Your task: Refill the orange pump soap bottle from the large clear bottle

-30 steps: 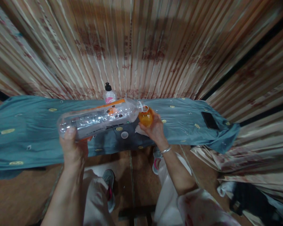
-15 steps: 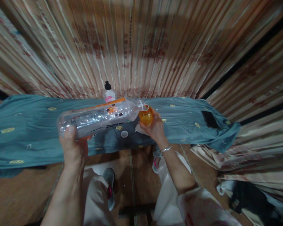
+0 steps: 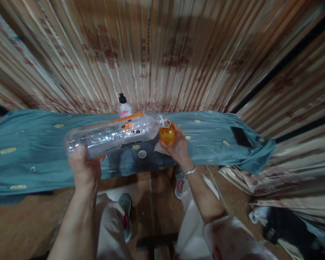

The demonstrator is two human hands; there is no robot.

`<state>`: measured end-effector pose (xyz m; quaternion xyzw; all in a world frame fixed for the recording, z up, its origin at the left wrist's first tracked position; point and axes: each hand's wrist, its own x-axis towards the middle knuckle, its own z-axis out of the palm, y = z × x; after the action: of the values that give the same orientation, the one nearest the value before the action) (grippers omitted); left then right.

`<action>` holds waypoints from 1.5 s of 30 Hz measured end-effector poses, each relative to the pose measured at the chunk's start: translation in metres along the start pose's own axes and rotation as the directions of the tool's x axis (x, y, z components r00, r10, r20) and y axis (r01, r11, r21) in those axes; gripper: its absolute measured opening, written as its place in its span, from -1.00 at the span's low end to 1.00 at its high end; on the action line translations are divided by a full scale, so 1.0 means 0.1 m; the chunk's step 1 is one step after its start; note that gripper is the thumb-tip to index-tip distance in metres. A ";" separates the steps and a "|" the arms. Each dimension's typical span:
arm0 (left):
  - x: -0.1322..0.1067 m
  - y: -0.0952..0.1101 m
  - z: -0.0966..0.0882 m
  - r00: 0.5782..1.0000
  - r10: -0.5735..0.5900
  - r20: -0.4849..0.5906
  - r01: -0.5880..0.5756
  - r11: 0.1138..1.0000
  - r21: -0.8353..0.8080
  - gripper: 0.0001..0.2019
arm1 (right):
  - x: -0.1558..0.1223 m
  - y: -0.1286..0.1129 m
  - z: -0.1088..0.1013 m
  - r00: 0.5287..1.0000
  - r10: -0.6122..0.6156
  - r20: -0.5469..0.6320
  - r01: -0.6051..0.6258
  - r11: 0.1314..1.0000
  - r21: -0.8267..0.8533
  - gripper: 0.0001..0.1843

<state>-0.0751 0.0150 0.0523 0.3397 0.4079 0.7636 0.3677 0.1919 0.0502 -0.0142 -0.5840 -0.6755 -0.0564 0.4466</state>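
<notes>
A large clear plastic bottle with an orange label lies almost level in the air, its base gripped by my left hand. Its uncapped mouth meets the rim of a small amber cup, which my right hand holds with fingers wrapped round it. Whether liquid is running between them I cannot tell. On the cloth below the bottle lies a small white cap. Under my right hand is a pale folded tissue or cloth, partly hidden.
A bench or narrow table under a teal cloth spans the view. A small bottle with a black top stands behind the large one. A dark phone lies at the right. Striped curtains hang close behind.
Hardly anything differs. Both hands keep the bottle and the cup in the same pose, and the view has shifted very slightly.
</notes>
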 end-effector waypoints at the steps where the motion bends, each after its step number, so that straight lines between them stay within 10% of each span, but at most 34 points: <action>1: 0.00 0.00 0.00 1.000 -0.002 0.006 0.002 1.000 -0.002 -0.47 | 0.00 0.00 0.00 1.000 0.001 0.000 -0.001 1.000 -0.001 -0.13; 45: -0.05 0.06 0.07 0.998 0.059 0.026 -0.060 0.997 0.046 -0.45 | -0.01 -0.03 -0.01 0.999 0.026 0.023 -0.027 0.999 0.036 -0.13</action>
<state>-0.0688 0.0113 0.0591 0.3698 0.4107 0.7602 0.3417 0.1893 0.0479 -0.0129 -0.5854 -0.6734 -0.0317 0.4503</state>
